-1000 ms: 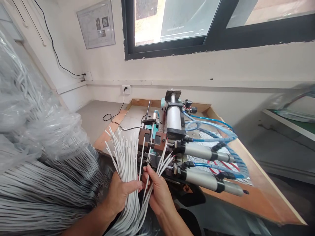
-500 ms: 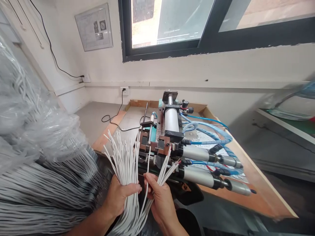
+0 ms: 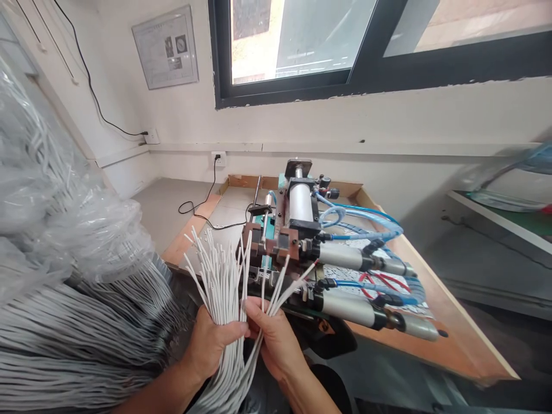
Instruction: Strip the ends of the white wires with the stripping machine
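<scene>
A thick bundle of white cables [image 3: 219,282] stands upright in my left hand [image 3: 211,342], which is wrapped round it with the thumb across the front. My right hand [image 3: 271,339] is closed beside it, with a few separated white cables [image 3: 280,293] running through it and leaning right. Its thumb and fingertips touch the right edge of the bundle. One of the separated cables shows a red tip. Just beyond the cable ends stands a pneumatic machine [image 3: 301,201] with silver cylinders, brown blocks and blue hoses.
Large stacks of grey-white cables [image 3: 86,339], partly under clear plastic wrap [image 3: 86,230], fill the left side. The machine sits in a wooden-edged tray [image 3: 466,328] strewn with small white scraps. A black power cord [image 3: 202,217] lies behind. A shelf [image 3: 509,221] juts out at right.
My right hand has moved left and up against the bundle. The single cable it pinched now stands with the other separated ones. The machine's brown blocks and upper cylinder have shifted.
</scene>
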`<act>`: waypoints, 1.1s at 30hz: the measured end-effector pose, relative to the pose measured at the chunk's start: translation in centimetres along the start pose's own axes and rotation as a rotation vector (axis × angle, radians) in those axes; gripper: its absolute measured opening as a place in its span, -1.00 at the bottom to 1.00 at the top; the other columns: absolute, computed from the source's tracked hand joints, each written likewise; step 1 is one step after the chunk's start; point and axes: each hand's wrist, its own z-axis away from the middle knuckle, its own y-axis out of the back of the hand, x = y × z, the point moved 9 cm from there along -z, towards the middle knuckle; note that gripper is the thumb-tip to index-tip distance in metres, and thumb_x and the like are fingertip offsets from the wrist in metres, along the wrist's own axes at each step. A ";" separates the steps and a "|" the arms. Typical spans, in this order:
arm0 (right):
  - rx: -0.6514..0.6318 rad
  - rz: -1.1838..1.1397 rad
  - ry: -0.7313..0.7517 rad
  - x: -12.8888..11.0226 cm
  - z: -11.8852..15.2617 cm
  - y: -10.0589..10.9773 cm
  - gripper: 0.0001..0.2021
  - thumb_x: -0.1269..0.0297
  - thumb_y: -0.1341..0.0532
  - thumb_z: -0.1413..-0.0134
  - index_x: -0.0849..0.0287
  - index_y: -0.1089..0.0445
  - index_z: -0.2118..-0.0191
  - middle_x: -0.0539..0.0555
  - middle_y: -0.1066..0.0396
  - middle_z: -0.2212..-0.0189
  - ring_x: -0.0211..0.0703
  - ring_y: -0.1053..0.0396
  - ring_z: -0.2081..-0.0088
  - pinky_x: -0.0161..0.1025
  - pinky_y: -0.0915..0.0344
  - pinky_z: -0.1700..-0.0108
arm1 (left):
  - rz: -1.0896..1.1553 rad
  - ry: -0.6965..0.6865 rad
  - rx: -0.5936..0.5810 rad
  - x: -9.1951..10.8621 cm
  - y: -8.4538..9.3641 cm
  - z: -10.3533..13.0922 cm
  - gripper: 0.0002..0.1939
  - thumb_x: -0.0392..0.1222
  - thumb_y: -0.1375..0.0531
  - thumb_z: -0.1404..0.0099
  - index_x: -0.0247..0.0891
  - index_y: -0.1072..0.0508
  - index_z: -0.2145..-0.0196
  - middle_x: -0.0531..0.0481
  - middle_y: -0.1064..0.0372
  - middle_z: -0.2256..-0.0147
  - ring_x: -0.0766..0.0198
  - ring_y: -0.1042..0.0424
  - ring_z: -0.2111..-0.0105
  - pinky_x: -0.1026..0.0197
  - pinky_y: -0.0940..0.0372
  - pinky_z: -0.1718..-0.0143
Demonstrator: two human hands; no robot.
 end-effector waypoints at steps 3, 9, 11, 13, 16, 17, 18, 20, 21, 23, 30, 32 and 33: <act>0.092 0.045 0.137 -0.9 0.6 0.8 -0.72 0.13 -0.38 0.35 0.26 -0.42 0.56 -0.07 -0.22 0.70 -0.39 -0.10 0.63 -0.41 -0.06 0.59 | -0.034 -0.044 -0.014 0.3 -0.1 0.1 -0.77 -0.43 -0.24 0.11 -0.33 -0.49 0.40 0.01 -0.46 0.49 0.20 -0.38 0.45 0.21 -0.28 0.36; 0.236 -0.006 0.194 -0.8 1.0 2.7 -0.72 0.13 -0.37 0.34 0.25 -0.46 0.49 -0.03 -0.30 0.62 -0.39 -0.11 0.63 -0.40 -0.03 0.60 | -0.022 -0.019 0.033 0.0 0.5 -0.1 -0.79 -0.44 -0.25 0.14 -0.33 -0.47 0.45 0.05 -0.43 0.57 0.25 -0.36 0.54 0.25 -0.26 0.46; 0.234 -0.008 0.190 -0.6 0.8 3.0 -0.74 0.15 -0.37 0.33 0.25 -0.46 0.50 -0.04 -0.28 0.63 -0.40 -0.08 0.65 -0.41 0.01 0.62 | -0.014 -0.014 0.036 0.0 0.6 -0.2 -0.80 -0.45 -0.25 0.16 -0.34 -0.47 0.47 0.07 -0.40 0.60 0.27 -0.34 0.57 0.27 -0.25 0.48; 0.231 -0.024 0.184 -0.6 0.5 3.1 -0.75 0.17 -0.37 0.32 0.26 -0.46 0.50 -0.04 -0.28 0.64 -0.42 -0.06 0.65 -0.42 0.02 0.63 | -0.004 -0.013 0.037 0.1 0.6 -0.2 -0.82 -0.45 -0.25 0.16 -0.35 -0.47 0.50 0.06 -0.40 0.60 0.28 -0.33 0.57 0.27 -0.25 0.49; 0.224 -0.076 0.165 -0.6 0.0 2.9 -0.75 0.19 -0.38 0.34 0.27 -0.45 0.51 -0.05 -0.26 0.65 -0.44 -0.04 0.66 -0.44 0.05 0.65 | 0.016 -0.010 0.036 0.2 0.5 -0.2 -0.84 -0.46 -0.25 0.16 -0.34 -0.47 0.52 0.07 -0.41 0.59 0.30 -0.33 0.56 0.28 -0.25 0.49; 0.219 -0.095 0.154 -0.6 -0.1 2.8 -0.75 0.20 -0.38 0.36 0.28 -0.45 0.53 -0.06 -0.26 0.66 -0.45 -0.03 0.67 -0.45 0.06 0.66 | 0.024 -0.007 0.030 0.2 0.5 -0.2 -0.84 -0.46 -0.25 0.16 -0.34 -0.47 0.52 0.07 -0.40 0.60 0.30 -0.33 0.56 0.29 -0.25 0.49; 0.215 -0.111 0.143 -0.7 -0.3 2.7 -0.75 0.21 -0.39 0.37 0.28 -0.44 0.54 -0.06 -0.25 0.67 -0.45 -0.02 0.67 -0.46 0.08 0.66 | 0.031 -0.007 0.024 0.3 0.4 -0.2 -0.84 -0.46 -0.25 0.16 -0.35 -0.47 0.52 0.07 -0.40 0.59 0.31 -0.33 0.56 0.29 -0.25 0.49; 0.211 -0.137 0.119 -0.6 -0.4 2.5 -0.75 0.22 -0.39 0.39 0.29 -0.42 0.58 -0.07 -0.23 0.70 -0.47 0.00 0.68 -0.47 0.11 0.68 | 0.041 -0.011 0.013 0.4 0.3 -0.3 -0.83 -0.47 -0.25 0.16 -0.35 -0.47 0.51 0.07 -0.40 0.59 0.31 -0.33 0.56 0.29 -0.25 0.49; 0.210 -0.145 0.108 -0.6 -0.5 2.4 -0.75 0.22 -0.39 0.39 0.29 -0.42 0.58 -0.08 -0.22 0.70 -0.48 0.00 0.69 -0.48 0.12 0.68 | 0.043 -0.014 0.009 0.4 0.3 -0.3 -0.83 -0.48 -0.25 0.15 -0.35 -0.46 0.51 0.07 -0.40 0.59 0.32 -0.33 0.56 0.29 -0.25 0.49; 0.211 -0.151 0.094 -0.5 -0.6 2.3 -0.75 0.21 -0.39 0.38 0.30 -0.41 0.58 -0.08 -0.21 0.71 -0.48 0.00 0.69 -0.49 0.12 0.68 | 0.041 -0.016 0.004 0.4 0.2 -0.3 -0.83 -0.48 -0.25 0.15 -0.34 -0.46 0.51 0.08 -0.41 0.59 0.32 -0.32 0.57 0.29 -0.25 0.49; 0.069 -0.157 0.013 0.1 -0.8 1.0 -0.74 0.17 -0.36 0.29 0.28 -0.44 0.49 -0.12 -0.13 0.72 -0.43 -0.01 0.66 -0.44 0.02 0.62 | 0.023 -0.015 -0.049 0.0 -0.2 -0.1 -0.67 -0.48 -0.24 0.13 -0.29 -0.48 0.32 0.06 -0.45 0.49 0.25 -0.38 0.48 0.26 -0.27 0.42; 0.004 -0.117 0.038 -0.1 -0.7 0.5 -0.74 0.15 -0.35 0.26 0.26 -0.44 0.48 -0.13 -0.11 0.72 -0.41 -0.01 0.65 -0.41 0.00 0.59 | -0.006 -0.039 -0.053 -0.1 -0.1 0.0 -0.61 -0.48 -0.25 0.14 -0.28 -0.47 0.27 0.03 -0.47 0.42 0.19 -0.40 0.39 0.22 -0.28 0.33; -0.010 -0.074 0.062 -0.2 -0.6 0.5 -0.74 0.15 -0.35 0.26 0.26 -0.44 0.48 -0.11 -0.13 0.72 -0.39 -0.03 0.63 -0.40 -0.02 0.57 | -0.027 -0.048 -0.054 -0.2 -0.1 0.1 -0.60 -0.48 -0.25 0.14 -0.29 -0.47 0.27 0.02 -0.47 0.40 0.17 -0.40 0.36 0.20 -0.28 0.29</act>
